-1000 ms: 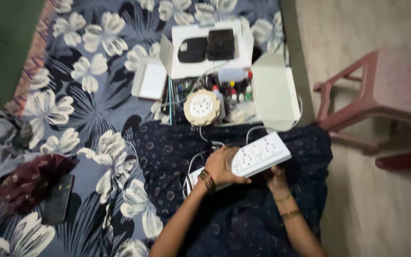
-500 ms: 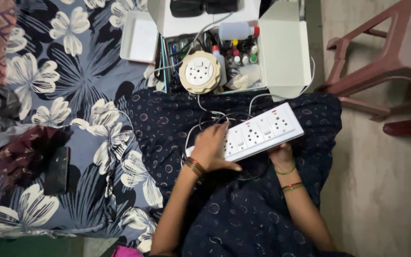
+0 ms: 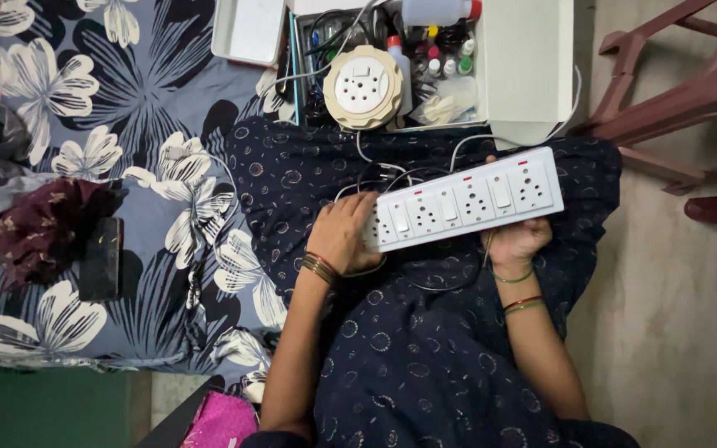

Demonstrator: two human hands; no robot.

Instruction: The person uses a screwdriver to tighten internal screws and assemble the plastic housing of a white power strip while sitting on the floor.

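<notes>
A white power strip [image 3: 466,199] with several sockets and switches lies slanted across my lap, over dark dotted fabric. My left hand [image 3: 342,234] grips its left end, fingers curled around the edge. Under the strip's right half, my right hand [image 3: 518,241] holds it from below, mostly hidden. Thin white wires loop on my lap beneath the strip. A round cream socket plate [image 3: 364,87] sits just beyond my knees, at the edge of an open box.
An open white box [image 3: 524,58] holds small bottles and cables. A small white tray [image 3: 246,29] lies to its left. A dark phone [image 3: 101,259] and maroon cloth [image 3: 39,224] rest on the floral bedsheet [image 3: 151,99]. A reddish plastic chair [image 3: 690,91] stands at right.
The view has dropped closer to my lap. The power strip has shifted right and sits flatter, with my left hand sliding to its left end.
</notes>
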